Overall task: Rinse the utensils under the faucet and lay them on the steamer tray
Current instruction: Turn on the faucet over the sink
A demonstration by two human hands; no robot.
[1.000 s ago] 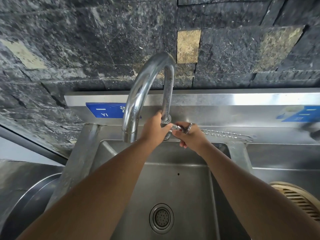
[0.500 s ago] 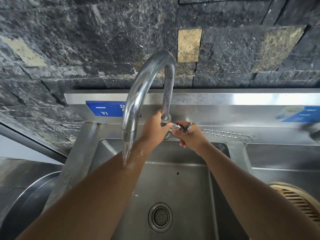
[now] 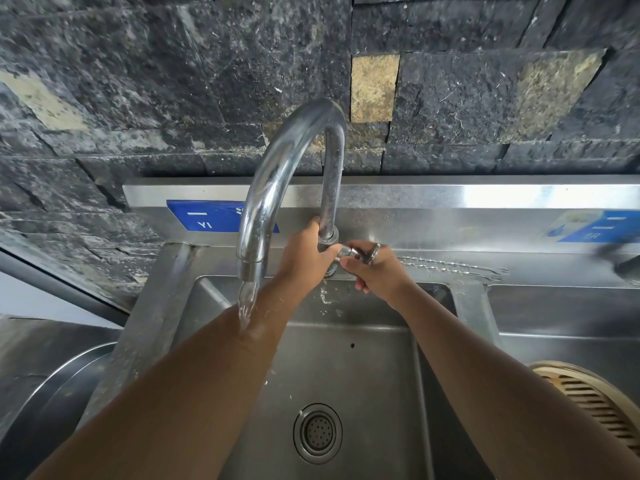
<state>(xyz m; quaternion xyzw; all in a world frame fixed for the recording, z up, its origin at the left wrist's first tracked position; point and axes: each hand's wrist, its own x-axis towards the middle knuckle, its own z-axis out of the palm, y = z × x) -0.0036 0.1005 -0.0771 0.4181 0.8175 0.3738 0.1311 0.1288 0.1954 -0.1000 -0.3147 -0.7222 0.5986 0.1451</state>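
Observation:
A curved chrome faucet [image 3: 277, 157] arches over the steel sink [image 3: 346, 358]. Water runs from its spout onto my left forearm. My left hand [image 3: 304, 258] is wrapped around the base of the faucet's pipe. My right hand [image 3: 374, 268] pinches the small metal tap handle [image 3: 356, 252] at the base. Two thin twisted metal utensils with forked tips [image 3: 450, 266] lie on the ledge behind the sink, right of my right hand. The round slatted bamboo steamer tray [image 3: 595, 407] sits at the right edge, partly cut off.
A round drain strainer [image 3: 318, 433] lies in the sink floor. A second basin [image 3: 568, 313] lies to the right. A large round steel pot rim [image 3: 52, 386] shows at lower left. Behind stands a dark stone wall above the steel backsplash [image 3: 450, 199] with blue labels.
Water has started flowing from the spout and now runs more strongly over my left forearm. Both hands stay on the faucet base and handle.

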